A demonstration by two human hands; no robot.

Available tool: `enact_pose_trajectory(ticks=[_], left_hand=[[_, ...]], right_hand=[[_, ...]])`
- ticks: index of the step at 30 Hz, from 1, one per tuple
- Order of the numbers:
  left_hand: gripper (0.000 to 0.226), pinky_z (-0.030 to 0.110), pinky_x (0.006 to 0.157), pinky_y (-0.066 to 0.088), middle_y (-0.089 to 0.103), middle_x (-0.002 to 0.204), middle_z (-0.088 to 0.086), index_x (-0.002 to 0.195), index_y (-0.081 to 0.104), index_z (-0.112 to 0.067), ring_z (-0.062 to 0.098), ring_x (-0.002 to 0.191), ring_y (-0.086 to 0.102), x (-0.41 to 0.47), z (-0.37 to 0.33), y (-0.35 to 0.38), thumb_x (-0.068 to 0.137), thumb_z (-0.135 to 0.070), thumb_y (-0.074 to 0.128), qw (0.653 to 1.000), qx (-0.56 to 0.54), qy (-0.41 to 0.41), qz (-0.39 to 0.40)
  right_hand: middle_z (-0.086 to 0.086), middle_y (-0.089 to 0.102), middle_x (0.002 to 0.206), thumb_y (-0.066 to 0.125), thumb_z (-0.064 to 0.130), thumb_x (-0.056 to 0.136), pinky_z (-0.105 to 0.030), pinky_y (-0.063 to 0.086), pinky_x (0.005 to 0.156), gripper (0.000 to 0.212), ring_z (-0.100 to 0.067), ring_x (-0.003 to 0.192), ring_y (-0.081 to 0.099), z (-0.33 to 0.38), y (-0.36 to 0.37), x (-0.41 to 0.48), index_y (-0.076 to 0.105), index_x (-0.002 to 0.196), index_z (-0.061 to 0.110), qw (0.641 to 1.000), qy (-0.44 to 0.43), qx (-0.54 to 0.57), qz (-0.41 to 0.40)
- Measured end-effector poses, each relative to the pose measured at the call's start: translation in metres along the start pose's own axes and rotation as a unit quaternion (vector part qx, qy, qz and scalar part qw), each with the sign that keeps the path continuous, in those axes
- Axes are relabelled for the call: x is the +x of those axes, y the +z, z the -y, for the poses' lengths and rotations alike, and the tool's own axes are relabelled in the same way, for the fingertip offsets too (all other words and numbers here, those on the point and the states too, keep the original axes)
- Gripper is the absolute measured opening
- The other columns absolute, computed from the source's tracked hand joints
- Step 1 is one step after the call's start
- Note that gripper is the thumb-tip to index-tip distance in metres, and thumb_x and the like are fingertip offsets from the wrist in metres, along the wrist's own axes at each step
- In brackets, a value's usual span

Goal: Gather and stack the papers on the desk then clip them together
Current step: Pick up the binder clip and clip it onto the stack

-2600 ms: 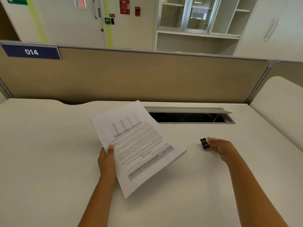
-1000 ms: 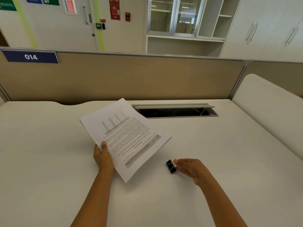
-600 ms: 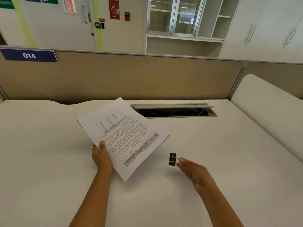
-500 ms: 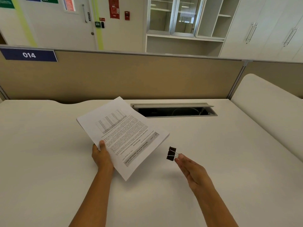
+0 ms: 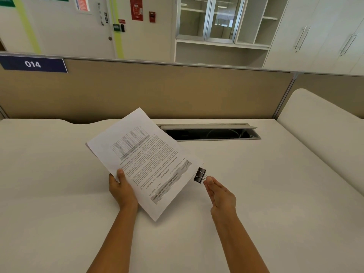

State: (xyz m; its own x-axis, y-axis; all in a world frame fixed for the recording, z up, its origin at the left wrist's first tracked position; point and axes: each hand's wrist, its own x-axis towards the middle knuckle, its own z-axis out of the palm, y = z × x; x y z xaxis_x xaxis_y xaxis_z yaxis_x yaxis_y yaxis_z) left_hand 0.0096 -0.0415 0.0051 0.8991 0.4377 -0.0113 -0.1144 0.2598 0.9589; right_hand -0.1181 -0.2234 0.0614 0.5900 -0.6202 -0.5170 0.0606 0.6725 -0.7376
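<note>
A stack of white printed paper sheets [image 5: 145, 164], bearing dense text and a small table, is held tilted above the plain white desk top [image 5: 256, 194], its lower corner pointing toward the viewer. The stack is gripped at its left edge by the left hand [image 5: 122, 192], thumb laid on the top sheet, fingers hidden beneath. A small black binder clip with silver wire handles [image 5: 200, 175] is pinched by its handles between the thumb and fingertips of the right hand [image 5: 220, 194], the other fingers held straight and close together. The clip's black body is seen right at the stack's right-hand edge, near the corner; whether the mouth is already around the sheets cannot be told. Both forearms are bare. Behind the stack, a long grey cable slot with a raised lid [image 5: 208, 132] is set into the desk. A beige partition panel [image 5: 157, 91] stands along the far edge, carrying a blue sign marked 014 [image 5: 33, 64].
</note>
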Motion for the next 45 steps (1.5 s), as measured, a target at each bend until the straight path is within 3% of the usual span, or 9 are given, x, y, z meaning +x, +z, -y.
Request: enact_pose_trajectory(ticks=[5, 10, 13, 17, 22, 27, 39, 43, 45], left_hand=[[0.032, 0.003, 0.061, 0.050, 0.057, 0.111, 0.006, 0.124, 0.049, -0.003, 0.000, 0.084, 0.057, 0.001, 0.001, -0.002, 0.098, -0.019, 0.040, 1.000, -0.017, 0.001, 0.007], [0.032, 0.004, 0.061, 0.051, 0.058, 0.112, 0.005, 0.123, 0.050, -0.005, 0.011, 0.089, 0.061, 0.001, 0.001, -0.003, 0.098, -0.022, 0.040, 1.000, -0.016, 0.004, 0.004], [0.027, 0.005, 0.060, 0.051, 0.059, 0.109, 0.003, 0.120, 0.052, -0.010, 0.005, 0.087, 0.060, 0.002, 0.001, -0.004, 0.098, -0.023, 0.041, 1.000, -0.022, -0.011, 0.004], [0.030, 0.007, 0.063, 0.052, 0.060, 0.106, -0.001, 0.122, 0.051, -0.008, 0.004, 0.087, 0.060, 0.004, 0.000, -0.005, 0.098, -0.023, 0.041, 0.999, -0.027, -0.034, 0.000], [0.030, 0.015, 0.068, 0.047, 0.058, 0.110, 0.003, 0.122, 0.051, -0.006, 0.007, 0.084, 0.059, 0.006, -0.002, -0.005, 0.098, -0.021, 0.042, 0.998, -0.016, -0.058, -0.004], [0.031, 0.022, 0.071, 0.048, 0.058, 0.110, 0.007, 0.123, 0.051, -0.005, 0.018, 0.091, 0.058, 0.006, -0.004, -0.003, 0.098, -0.021, 0.042, 0.997, 0.013, -0.070, 0.000], [0.029, 0.033, 0.083, 0.047, 0.060, 0.121, 0.016, 0.121, 0.053, -0.008, 0.025, 0.099, 0.059, 0.012, -0.002, -0.003, 0.097, -0.021, 0.043, 0.994, 0.026, -0.107, -0.006], [0.029, 0.033, 0.083, 0.047, 0.060, 0.121, 0.015, 0.121, 0.053, -0.009, 0.023, 0.096, 0.057, 0.015, -0.001, -0.004, 0.097, -0.022, 0.043, 0.993, 0.026, -0.119, -0.008], [0.030, 0.033, 0.084, 0.047, 0.060, 0.119, 0.014, 0.122, 0.053, -0.009, 0.025, 0.099, 0.057, 0.016, -0.001, -0.004, 0.097, -0.021, 0.042, 0.992, 0.024, -0.126, -0.012]], right_hand=[[-0.009, 0.070, 0.086, 0.071, -0.001, 0.077, -0.030, 0.047, 0.098, 0.013, -0.016, 0.080, 0.067, -0.002, 0.005, 0.003, 0.067, 0.088, 0.005, 1.000, 0.001, 0.000, -0.005], [-0.008, 0.070, 0.088, 0.071, -0.001, 0.077, -0.024, 0.050, 0.088, 0.024, -0.015, 0.079, 0.067, -0.002, 0.008, 0.007, 0.067, 0.100, 0.000, 1.000, 0.004, -0.006, -0.001], [-0.008, 0.069, 0.086, 0.071, -0.002, 0.077, -0.021, 0.051, 0.083, 0.025, -0.015, 0.078, 0.066, -0.004, 0.009, 0.008, 0.066, 0.102, -0.001, 1.000, 0.008, -0.003, -0.003], [-0.009, 0.068, 0.089, 0.067, -0.003, 0.080, -0.025, 0.052, 0.091, 0.024, -0.016, 0.080, 0.065, -0.004, 0.009, 0.005, 0.065, 0.104, -0.003, 0.999, 0.025, 0.027, 0.027], [-0.012, 0.068, 0.093, 0.065, -0.003, 0.082, -0.025, 0.055, 0.073, 0.016, -0.018, 0.085, 0.065, -0.002, 0.010, 0.002, 0.065, 0.097, -0.004, 0.994, 0.060, 0.065, 0.058], [-0.010, 0.075, 0.073, 0.066, 0.000, 0.082, -0.027, 0.058, 0.071, 0.006, -0.015, 0.066, 0.073, -0.001, 0.015, -0.001, 0.066, 0.088, -0.001, 0.988, 0.098, 0.087, 0.086], [-0.014, 0.073, 0.067, 0.064, 0.001, 0.084, -0.025, 0.057, 0.048, 0.020, -0.019, 0.060, 0.072, 0.010, 0.018, -0.006, 0.062, 0.104, -0.004, 0.974, 0.147, 0.145, 0.098], [-0.014, 0.073, 0.068, 0.067, -0.001, 0.080, -0.026, 0.059, 0.052, 0.026, -0.019, 0.061, 0.073, 0.011, 0.017, -0.003, 0.062, 0.105, -0.006, 0.973, 0.146, 0.150, 0.094], [-0.015, 0.073, 0.069, 0.077, -0.004, 0.062, -0.027, 0.060, 0.057, 0.042, -0.019, 0.062, 0.073, 0.011, 0.014, -0.002, 0.063, 0.102, -0.006, 0.975, 0.136, 0.150, 0.094]])
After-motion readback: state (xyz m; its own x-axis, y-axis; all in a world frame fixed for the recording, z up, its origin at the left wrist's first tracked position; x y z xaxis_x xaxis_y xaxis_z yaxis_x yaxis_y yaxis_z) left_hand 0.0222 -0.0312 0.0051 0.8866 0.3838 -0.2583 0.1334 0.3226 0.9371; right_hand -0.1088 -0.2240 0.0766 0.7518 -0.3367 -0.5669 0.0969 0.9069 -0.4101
